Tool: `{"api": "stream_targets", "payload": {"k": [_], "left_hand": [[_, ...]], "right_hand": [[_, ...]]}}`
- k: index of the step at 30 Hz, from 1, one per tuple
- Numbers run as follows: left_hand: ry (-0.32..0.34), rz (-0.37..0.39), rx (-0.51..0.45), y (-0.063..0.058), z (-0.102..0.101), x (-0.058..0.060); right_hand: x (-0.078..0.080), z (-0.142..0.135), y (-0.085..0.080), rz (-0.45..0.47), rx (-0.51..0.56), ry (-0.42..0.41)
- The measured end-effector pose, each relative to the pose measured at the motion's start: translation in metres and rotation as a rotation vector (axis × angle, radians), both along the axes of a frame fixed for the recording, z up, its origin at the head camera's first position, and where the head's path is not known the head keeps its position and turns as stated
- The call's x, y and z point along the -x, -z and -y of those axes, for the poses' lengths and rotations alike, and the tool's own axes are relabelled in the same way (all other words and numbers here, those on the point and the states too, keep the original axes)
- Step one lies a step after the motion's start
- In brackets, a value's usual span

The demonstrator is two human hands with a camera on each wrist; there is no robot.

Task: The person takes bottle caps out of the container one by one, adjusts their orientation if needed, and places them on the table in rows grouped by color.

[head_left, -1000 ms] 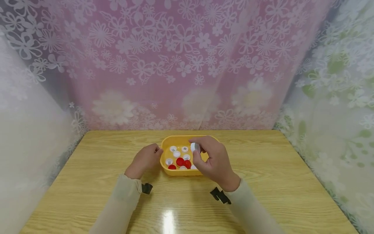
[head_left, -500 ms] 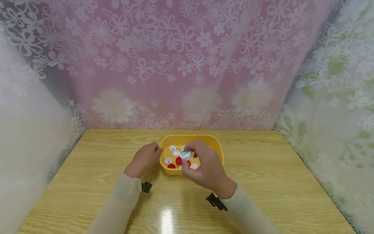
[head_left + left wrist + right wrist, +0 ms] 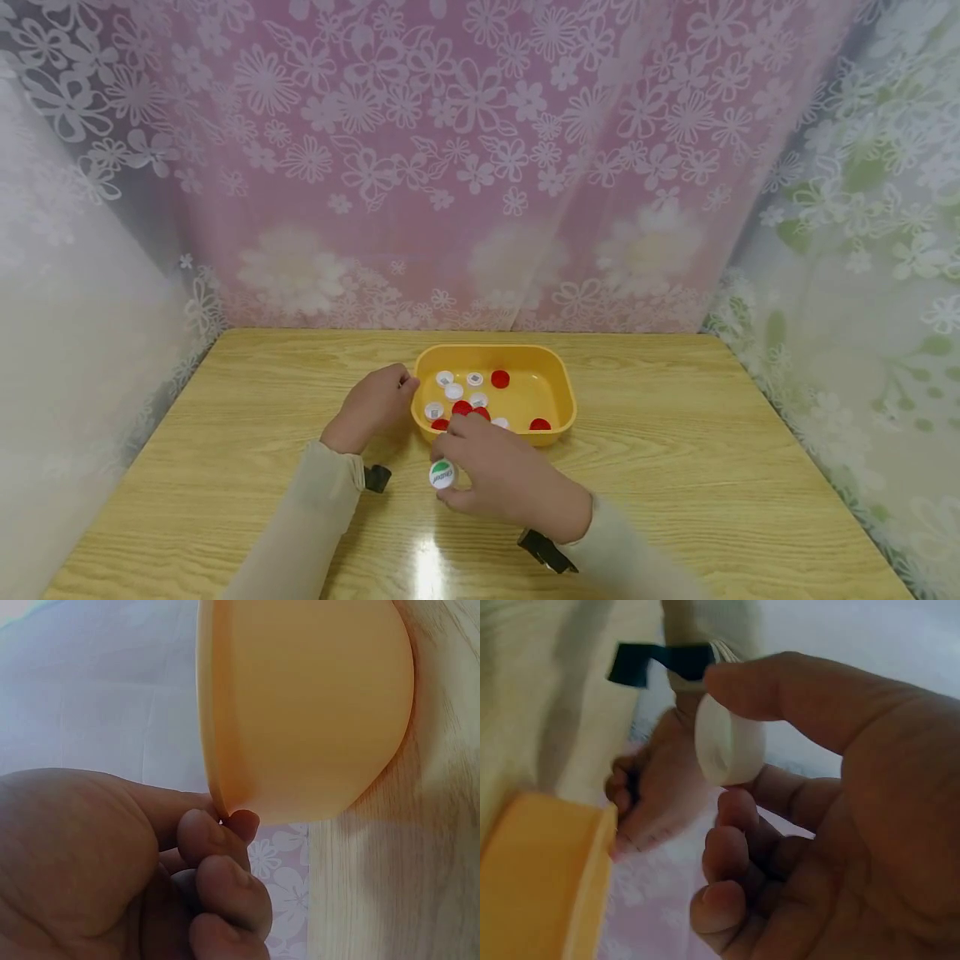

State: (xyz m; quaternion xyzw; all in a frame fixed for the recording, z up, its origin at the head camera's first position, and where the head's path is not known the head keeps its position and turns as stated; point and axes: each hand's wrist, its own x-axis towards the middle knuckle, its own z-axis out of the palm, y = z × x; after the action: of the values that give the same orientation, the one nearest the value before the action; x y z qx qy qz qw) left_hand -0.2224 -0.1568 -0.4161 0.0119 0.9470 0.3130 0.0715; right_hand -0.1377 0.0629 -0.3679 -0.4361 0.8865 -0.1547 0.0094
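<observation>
A white bottle cap (image 3: 442, 474) with green print is pinched between thumb and fingers of my right hand (image 3: 513, 479), in front of the yellow plastic basin (image 3: 531, 393). The right wrist view shows the cap (image 3: 735, 746) edge-on, its hollow side partly visible. My left hand (image 3: 370, 408) pinches the basin's left rim, and in the left wrist view thumb and forefinger meet at the rim edge beside the basin wall (image 3: 315, 712). Inside the basin lie several white caps (image 3: 453, 391) and several red caps (image 3: 500, 379); my right hand hides part of the near group.
The basin stands on a wood-grain table (image 3: 675, 467) toward its back edge. A pink floral curtain (image 3: 480, 167) hangs behind, with pale floral sheets (image 3: 847, 275) at the sides. Black straps (image 3: 546, 550) are at both wrists.
My right hand has carried the white cap from over the basin leftward and toward me, past the near rim. More red caps in the basin now show. My left hand stays at the rim.
</observation>
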Motion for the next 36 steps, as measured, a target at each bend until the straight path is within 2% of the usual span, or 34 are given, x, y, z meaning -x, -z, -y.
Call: {"api": "stream_targets", "payload": {"k": [2,5,10,16,24,31,36], "left_hand": [[-0.005,0.004,0.003,0.0,0.0,0.0],[-0.005,0.007,0.011,-0.001,-0.001,-0.001],[0.002,0.004,0.019,-0.004,-0.001,-0.003],[0.026,0.014,0.045,-0.007,0.002,-0.003],[0.085,-0.017,0.066,-0.01,0.003,0.004],[0.098,-0.037,0.071,-0.007,0.005,0.006],[0.084,-0.033,0.042,-0.002,0.006,0.008]], "right_hand": [[-0.002,0.007,0.007,0.049,-0.091,-0.001],[-0.004,0.017,0.021,0.07,-0.146,-0.021],[-0.003,0.028,0.04,0.074,-0.162,-0.025],[0.003,0.036,0.055,0.071,-0.138,-0.009],[0.011,0.045,0.063,0.016,-0.1,-0.02],[0.022,0.058,0.071,0.001,-0.199,-0.026],[0.028,0.06,0.075,0.032,-0.22,-0.027]]}}
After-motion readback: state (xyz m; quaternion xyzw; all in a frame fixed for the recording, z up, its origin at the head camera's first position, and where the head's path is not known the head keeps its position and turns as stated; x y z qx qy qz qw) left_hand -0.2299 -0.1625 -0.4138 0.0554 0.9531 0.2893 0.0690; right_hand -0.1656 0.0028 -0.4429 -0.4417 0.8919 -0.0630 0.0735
